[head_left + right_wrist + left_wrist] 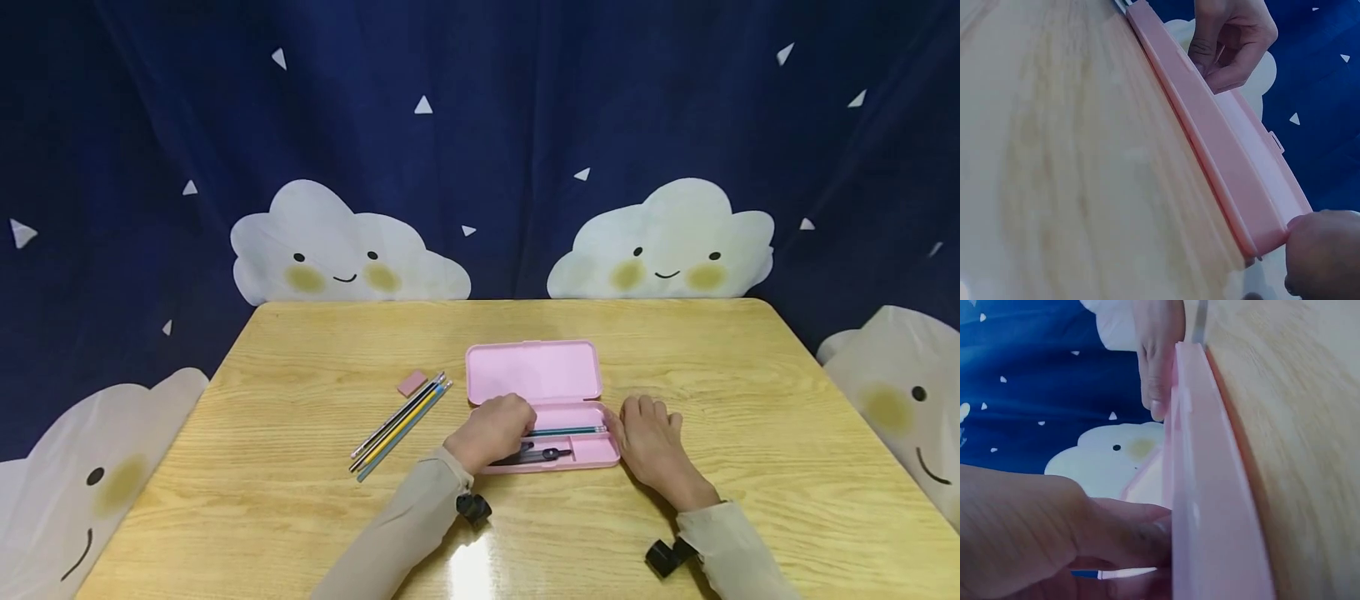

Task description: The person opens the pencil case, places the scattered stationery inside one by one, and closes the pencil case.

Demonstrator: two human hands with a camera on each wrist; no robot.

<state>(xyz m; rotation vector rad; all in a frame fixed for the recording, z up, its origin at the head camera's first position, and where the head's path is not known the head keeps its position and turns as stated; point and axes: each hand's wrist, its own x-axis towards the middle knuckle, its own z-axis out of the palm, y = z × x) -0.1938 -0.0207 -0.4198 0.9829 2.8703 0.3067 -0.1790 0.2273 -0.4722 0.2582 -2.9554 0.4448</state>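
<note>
An open pink pencil case (596, 452) lies on the table, its lid (534, 371) tipped back. My left hand (495, 429) reaches into the case from the left. Its curled fingers pinch the end of a teal pencil (566, 431) lying along the rear compartment; the case wall hides the fingertips in the right wrist view. In the front compartment, partly under that hand, is a dark drawing compass (550, 454). My right hand (654, 446) holds the case's right end, with the thumb (1300, 224) over the rim and the other fingers bent outside.
Left of the case, several pencils (401, 425) lie side by side at a slant. A pink eraser (412, 383) sits by their upper ends. Behind the wooden table (300, 333) hangs a dark blue curtain (495, 150) with clouds.
</note>
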